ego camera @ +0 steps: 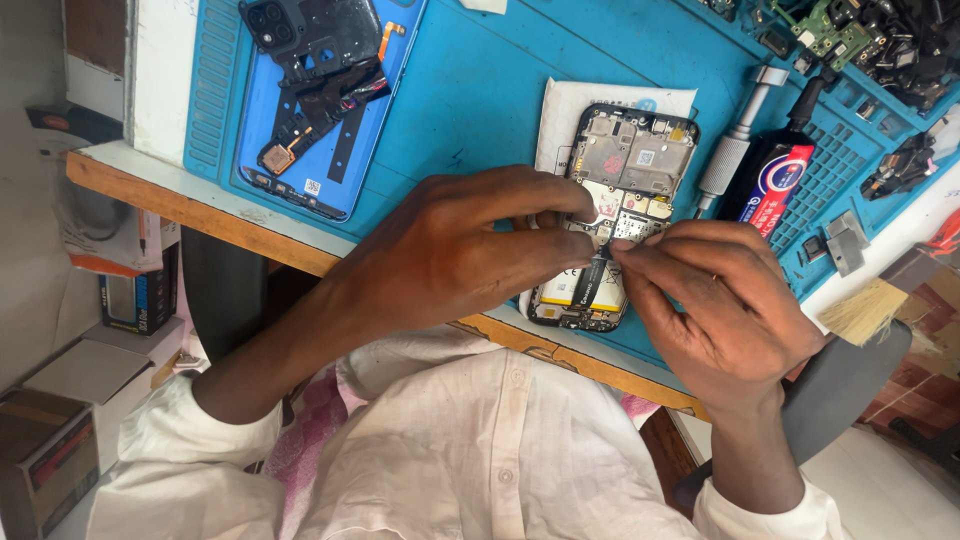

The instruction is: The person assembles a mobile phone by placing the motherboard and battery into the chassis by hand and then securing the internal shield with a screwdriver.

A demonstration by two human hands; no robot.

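1. A blue work mat covers the bench, and an opened phone with its back removed lies on it, resting on a white sheet.
2. To the far left on the mat lies a blue phone back cover with a black inner frame on top of it, well apart from the hands.
3. Just right of the opened phone lie a silver-handled screwdriver and a dark tube with a red and blue label, side by side and tilted the same way.
4. Loose circuit boards and parts crowd the mat's upper right compartments; a brush with pale bristles lies at the right edge of the bench.
5. The left hand covers the phone's middle left side, fingers curled and pressing on it, hiding that part of the board.
6. The right hand pinches a thin black strip at the phone's middle, fingertips closed on its upper end.
7. The phone's long axis runs nearly straight away from the person, slightly tilted, with the camera end far and the battery end near the bench edge.
8. Its open inside faces up.
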